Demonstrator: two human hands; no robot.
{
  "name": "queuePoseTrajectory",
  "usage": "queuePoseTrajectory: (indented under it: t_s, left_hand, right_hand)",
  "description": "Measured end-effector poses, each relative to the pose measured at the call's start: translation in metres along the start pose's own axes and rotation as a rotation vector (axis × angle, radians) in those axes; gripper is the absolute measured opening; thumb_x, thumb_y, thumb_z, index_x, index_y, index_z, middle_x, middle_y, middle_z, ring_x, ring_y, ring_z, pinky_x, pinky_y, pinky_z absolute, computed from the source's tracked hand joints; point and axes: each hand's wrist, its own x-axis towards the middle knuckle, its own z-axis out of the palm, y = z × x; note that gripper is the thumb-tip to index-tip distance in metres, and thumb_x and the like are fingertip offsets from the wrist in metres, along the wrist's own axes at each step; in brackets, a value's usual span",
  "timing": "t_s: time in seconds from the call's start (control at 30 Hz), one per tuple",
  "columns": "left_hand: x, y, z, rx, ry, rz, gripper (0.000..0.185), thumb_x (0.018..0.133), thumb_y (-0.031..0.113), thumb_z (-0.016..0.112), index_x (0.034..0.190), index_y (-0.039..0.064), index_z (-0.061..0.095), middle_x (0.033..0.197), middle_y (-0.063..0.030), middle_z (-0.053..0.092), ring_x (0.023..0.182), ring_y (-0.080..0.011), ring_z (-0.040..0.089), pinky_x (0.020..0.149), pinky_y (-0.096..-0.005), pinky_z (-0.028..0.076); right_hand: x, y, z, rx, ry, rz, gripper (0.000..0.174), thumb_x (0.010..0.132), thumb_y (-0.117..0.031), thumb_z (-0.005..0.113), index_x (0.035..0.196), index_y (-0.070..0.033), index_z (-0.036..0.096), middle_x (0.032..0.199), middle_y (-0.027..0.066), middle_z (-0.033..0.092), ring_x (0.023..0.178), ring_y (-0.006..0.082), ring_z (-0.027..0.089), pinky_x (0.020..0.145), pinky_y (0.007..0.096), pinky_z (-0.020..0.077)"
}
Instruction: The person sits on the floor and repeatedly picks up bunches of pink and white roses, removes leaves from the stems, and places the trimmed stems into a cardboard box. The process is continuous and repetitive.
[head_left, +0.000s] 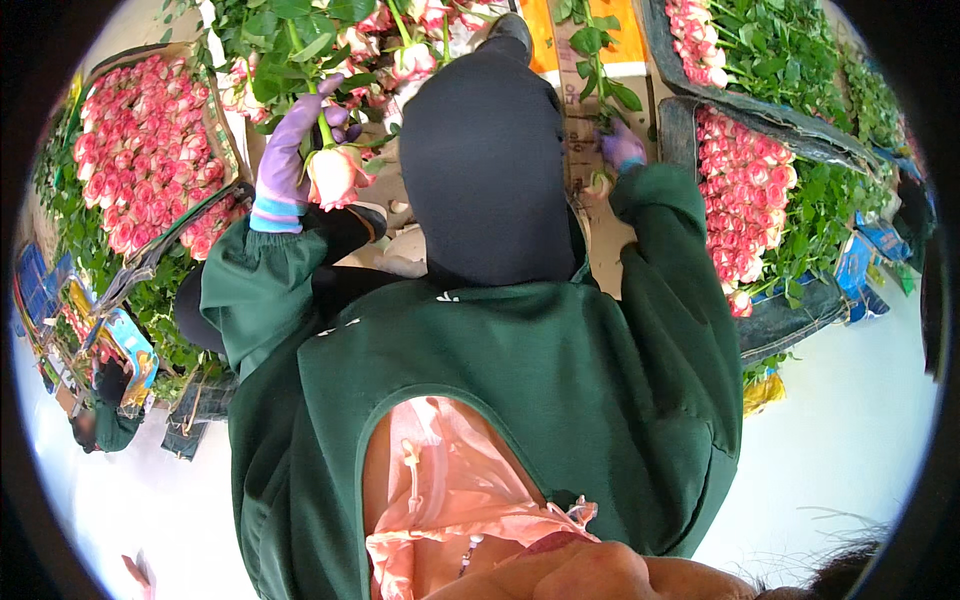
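Observation:
My left hand (304, 142), in a purple glove with a blue striped cuff, grips the leafy stem of a pink-edged cream rose (339, 178), whose bloom hangs head down beside the palm. On the right, my gloved right hand (621, 144) is at a marked wooden board (579, 135), by the lower part of a leafy rose stem (596, 71). Its fingers are partly hidden, so its grip is unclear. Another pale rose bloom (598, 185) lies just below that hand. More loose roses (414, 63) lie beyond my left hand.
Packed pink-and-white roses (142, 150) fill a wrapped bundle at left. Two more dark-wrapped bundles stand at right, one with blooms (746, 195) facing inward. My dark-clad knee (487, 165) rises between my hands. An orange panel (621, 34) is at the top. Another person (112, 420) is at far left.

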Motion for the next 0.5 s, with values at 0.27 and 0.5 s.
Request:
queuePoseTrajectory:
  t_s: [0.27,0.5]
  left_hand:
    - [0.009,-0.025,-0.036,0.351,-0.012,0.242,0.023,0.095,0.013,0.052,0.111,-0.002,0.056,0.085,-0.0066,0.063,0.078,-0.0159,0.061,0.074,-0.029,0.05]
    - [-0.049,0.034,0.024,0.206,-0.099,0.241,0.022,0.094,0.017,0.055,0.111,0.002,0.054,0.078,-0.0053,0.062,0.069,-0.0146,0.061,0.062,-0.028,0.052]
  right_hand:
    - [-0.076,-0.006,-0.108,0.428,0.472,-0.589,0.042,0.085,-0.013,0.06,0.127,-0.008,0.055,0.111,0.0147,0.064,0.089,0.0224,0.064,0.073,0.0294,0.0517]
    - [-0.191,-0.264,-0.344,0.49,0.243,-1.095,0.037,0.098,-0.018,0.045,0.132,-0.006,0.052,0.079,-0.0058,0.053,0.052,0.0006,0.03,0.047,0.0163,0.0218]
